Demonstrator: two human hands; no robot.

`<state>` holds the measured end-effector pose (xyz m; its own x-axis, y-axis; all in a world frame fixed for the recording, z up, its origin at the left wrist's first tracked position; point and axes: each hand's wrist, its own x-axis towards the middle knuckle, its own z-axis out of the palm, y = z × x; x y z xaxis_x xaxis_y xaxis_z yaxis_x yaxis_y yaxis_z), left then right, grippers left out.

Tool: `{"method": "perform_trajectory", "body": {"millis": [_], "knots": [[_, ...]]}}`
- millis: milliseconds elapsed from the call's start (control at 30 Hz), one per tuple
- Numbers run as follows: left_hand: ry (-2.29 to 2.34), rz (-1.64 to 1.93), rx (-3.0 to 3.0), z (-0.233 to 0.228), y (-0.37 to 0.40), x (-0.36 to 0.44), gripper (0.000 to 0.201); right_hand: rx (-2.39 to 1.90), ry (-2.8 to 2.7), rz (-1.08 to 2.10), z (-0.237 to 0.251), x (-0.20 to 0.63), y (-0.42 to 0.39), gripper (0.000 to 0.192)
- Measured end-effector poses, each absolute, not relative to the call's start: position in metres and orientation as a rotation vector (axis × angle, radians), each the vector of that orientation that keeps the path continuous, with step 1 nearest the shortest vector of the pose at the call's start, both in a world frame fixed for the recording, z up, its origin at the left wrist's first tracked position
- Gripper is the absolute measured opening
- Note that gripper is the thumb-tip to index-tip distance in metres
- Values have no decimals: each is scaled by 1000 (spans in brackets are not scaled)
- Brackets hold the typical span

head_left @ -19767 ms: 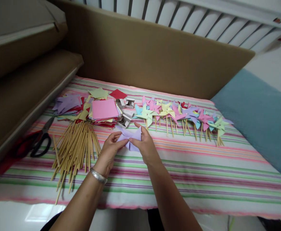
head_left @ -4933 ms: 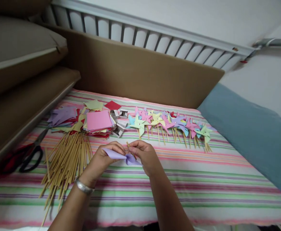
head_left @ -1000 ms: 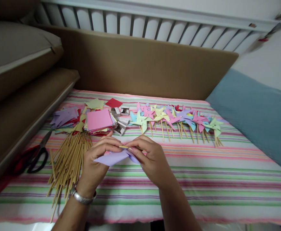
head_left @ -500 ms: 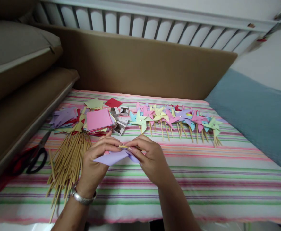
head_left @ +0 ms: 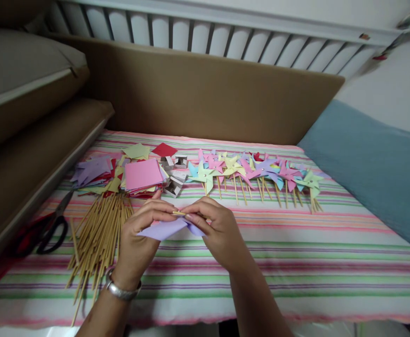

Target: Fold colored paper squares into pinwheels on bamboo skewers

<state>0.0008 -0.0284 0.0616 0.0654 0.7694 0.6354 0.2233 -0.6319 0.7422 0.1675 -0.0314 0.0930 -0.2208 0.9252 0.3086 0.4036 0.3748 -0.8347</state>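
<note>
Between my two hands is a lilac paper pinwheel (head_left: 166, 229), its folded blades facing down and toward me. A short length of thin wooden stick (head_left: 179, 213) shows behind the paper, between my fingertips. My left hand (head_left: 142, 234), with a silver bracelet at the wrist, grips the pinwheel from the left. My right hand (head_left: 217, 229) pinches the stick and the paper's centre from the right. The fingers hide most of the stick and any pin. Left of my hands lies a bundle of wooden sticks (head_left: 98, 234).
Behind my hands sit a stack of square paper (head_left: 142, 175), cut paper shapes (head_left: 92, 169) and small grey boxes (head_left: 173, 185). A row of finished pinwheels (head_left: 233, 166) lies right of them. Black-handled scissors (head_left: 55, 227) rest at the left, beside stacked cushions (head_left: 43, 135). A brown board (head_left: 205, 93) stands behind.
Both hands keep their grip on the lilac pinwheel and stick, almost unmoved. The whole view has shifted very slightly.
</note>
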Motion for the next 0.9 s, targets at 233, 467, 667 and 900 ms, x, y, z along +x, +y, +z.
{"method": "perform_trajectory", "body": {"millis": [233,467,667,900], "knots": [[1008,1617,1890,61,-29,2,14,-1178,-1768,823,92,165,-31,14],[1025,1630,1870,63,-30,2,14,-1158,-1753,840,91,162,-32,17],[1020,1634,1868,61,-28,2,16,-1150,-1748,836,90,162,-32,17],[1074,1580,1811,63,-30,1,13,-1142,-1745,849,89,163,-31,17]]}}
